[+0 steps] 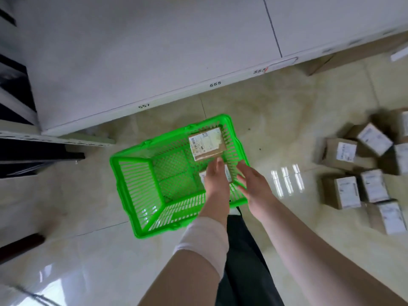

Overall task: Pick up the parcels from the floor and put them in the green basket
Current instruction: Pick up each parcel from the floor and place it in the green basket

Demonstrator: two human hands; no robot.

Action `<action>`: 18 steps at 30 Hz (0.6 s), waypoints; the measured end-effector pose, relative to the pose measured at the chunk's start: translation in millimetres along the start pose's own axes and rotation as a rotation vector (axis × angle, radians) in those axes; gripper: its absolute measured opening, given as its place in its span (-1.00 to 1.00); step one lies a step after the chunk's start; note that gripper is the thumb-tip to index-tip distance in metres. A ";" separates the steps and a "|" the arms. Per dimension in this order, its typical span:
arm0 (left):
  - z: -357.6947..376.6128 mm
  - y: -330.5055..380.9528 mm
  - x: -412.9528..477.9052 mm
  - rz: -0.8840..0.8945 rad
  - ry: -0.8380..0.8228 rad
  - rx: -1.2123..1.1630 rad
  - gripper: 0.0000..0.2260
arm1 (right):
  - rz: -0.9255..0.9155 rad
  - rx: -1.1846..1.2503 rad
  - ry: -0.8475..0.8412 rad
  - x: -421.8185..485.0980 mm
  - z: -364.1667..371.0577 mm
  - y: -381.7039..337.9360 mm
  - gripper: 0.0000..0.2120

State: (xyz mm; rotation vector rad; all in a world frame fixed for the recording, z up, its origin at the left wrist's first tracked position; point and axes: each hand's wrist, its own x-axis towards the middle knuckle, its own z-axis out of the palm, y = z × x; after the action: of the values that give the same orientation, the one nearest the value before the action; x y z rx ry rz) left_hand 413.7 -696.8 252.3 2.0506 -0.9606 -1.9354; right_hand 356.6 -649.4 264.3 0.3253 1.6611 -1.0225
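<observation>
1. the green basket [134, 186] stands on the glossy tiled floor [287, 120] at the middle of the view, its long axis running from 7 o'clock to 1 o'clock.
2. one brown parcel [207, 142] with a white label lies tilted inside the basket, in the corner at 1 o'clock, close against the wall there.
3. a second parcel [229, 173] lies lower in the basket at about 3 o'clock, mostly hidden under the hands.
4. the left hand [217, 175] reaches over the basket's near rim with its fingers stretched out; the fingertips meet the near edge of the tilted parcel, and no finger curls round it.
5. the right hand [254, 184] hovers above the basket's rim at 4 o'clock, fingers spread and relaxed, holding nothing.
6. a pale band [203, 237] wraps the left forearm.
7. more parcels, the floor parcels [344, 152], sit in a loose cluster on the tiles at 3 o'clock of the basket, well apart from it; they are blurred.
8. a white shelf [154, 51] lies at 12 o'clock, its front edge marked 557 and 555.
</observation>
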 end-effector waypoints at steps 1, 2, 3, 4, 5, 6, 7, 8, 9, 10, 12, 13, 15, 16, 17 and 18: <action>5.0 -6.7 -4.5 0.001 -0.028 0.023 -0.63 | 0.010 0.044 0.006 -4.7 -8.9 2.0 -0.85; 9.8 -14.6 -7.3 -0.009 -0.060 0.054 -0.62 | 0.013 0.095 0.013 -8.1 -18.8 6.3 -0.84; 13.7 -24.7 -9.2 -0.024 -0.086 0.095 -0.62 | 0.017 0.145 0.020 -13.6 -29.3 11.5 -0.80; 17.6 -33.8 -12.5 -0.045 -0.107 0.124 -0.63 | 0.021 0.191 0.027 -19.3 -39.7 17.1 -0.75; 21.7 -42.7 -17.1 -0.058 -0.118 0.142 -0.63 | 0.015 0.228 0.032 -26.2 -50.5 22.1 -0.73; 25.4 -51.2 -24.5 -0.068 -0.123 0.164 -0.64 | 0.010 0.259 0.035 -33.4 -62.8 28.8 -0.71; 28.2 -58.6 -33.1 -0.059 -0.132 0.195 -0.63 | 0.010 0.285 0.041 -42.2 -75.2 34.7 -0.67; 31.3 -65.1 -42.9 -0.042 -0.156 0.231 -0.64 | 0.013 0.313 0.046 -50.0 -89.0 41.5 -0.63; 34.6 -71.3 -53.7 -0.019 -0.193 0.266 -0.64 | 0.014 0.338 0.049 -57.5 -103.9 48.5 -0.62; 38.1 -76.5 -64.7 -0.008 -0.238 0.300 -0.62 | 0.012 0.361 0.051 -64.3 -119.6 55.4 -0.64; 46.8 -87.1 -85.2 0.007 -0.308 0.367 -0.59 | -0.008 0.414 0.059 -78.0 -151.3 67.8 -0.66; 53.5 -93.5 -93.8 0.022 -0.326 0.396 -0.59 | -0.024 0.449 0.068 -84.0 -167.9 74.0 -0.60; 71.1 -107.0 -113.1 0.045 -0.321 0.439 -0.61 | -0.053 0.511 0.076 -96.0 -200.7 87.2 -0.40; 81.8 -114.6 -124.7 0.059 -0.315 0.460 -0.62 | -0.065 0.533 0.070 -103.4 -216.7 93.1 -0.30; 92.8 -123.4 -136.3 0.070 -0.319 0.483 -0.62 | -0.073 0.545 0.063 -110.6 -232.5 98.5 -0.22; 104.8 -132.2 -149.0 0.066 -0.327 0.503 -0.62 | -0.075 0.550 0.059 -116.6 -249.0 103.3 -0.18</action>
State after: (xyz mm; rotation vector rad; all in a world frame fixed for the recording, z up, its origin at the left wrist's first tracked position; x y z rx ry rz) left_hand 366.3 -480.4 291.6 1.9135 -1.7162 -2.2082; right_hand 304.7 -367.1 326.7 0.6608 1.4269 -1.5354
